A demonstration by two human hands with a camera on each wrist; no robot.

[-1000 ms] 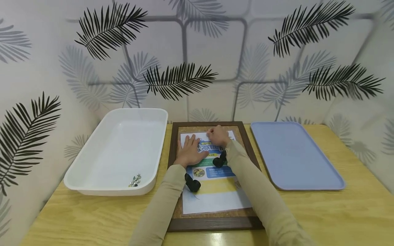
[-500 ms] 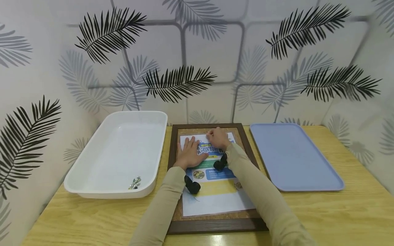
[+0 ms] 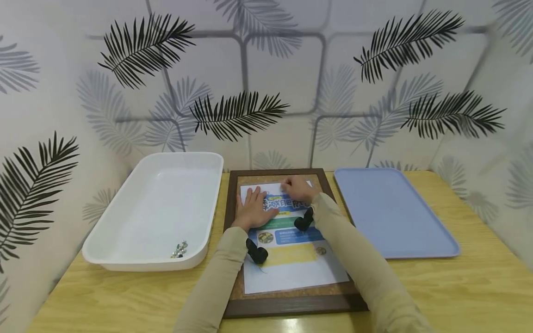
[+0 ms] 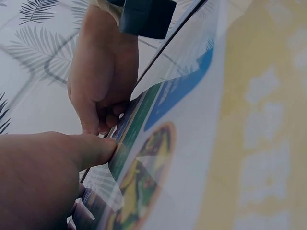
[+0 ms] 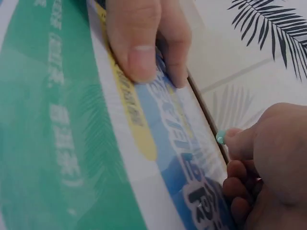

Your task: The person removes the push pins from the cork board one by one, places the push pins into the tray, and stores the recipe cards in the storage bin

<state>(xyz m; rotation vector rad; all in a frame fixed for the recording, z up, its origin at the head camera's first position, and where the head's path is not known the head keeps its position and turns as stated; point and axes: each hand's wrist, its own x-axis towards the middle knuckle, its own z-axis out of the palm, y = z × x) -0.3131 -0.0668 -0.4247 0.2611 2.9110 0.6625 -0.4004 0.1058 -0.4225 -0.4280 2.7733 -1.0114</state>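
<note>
A printed poster lies on a cork board with a dark brown frame. My left hand rests on the poster's upper left with its fingers spread; in the left wrist view its thumb touches the sheet. Along the poster's top edge is my right hand, with curled fingers. The right wrist view shows its thumb against a small teal, translucent push pin. The curled fingers sit below the thumb. The pin's point is hidden.
To the left stands a white plastic tub with several small shiny pins in its near right corner. A flat blue tray lies to the right on the wooden table. Behind the table rises a leaf-patterned backdrop.
The head view has shifted slightly. My right wrist has turned and moved a little to the right, its fingers still by the poster's top edge. My left hand stays in place on the poster.
</note>
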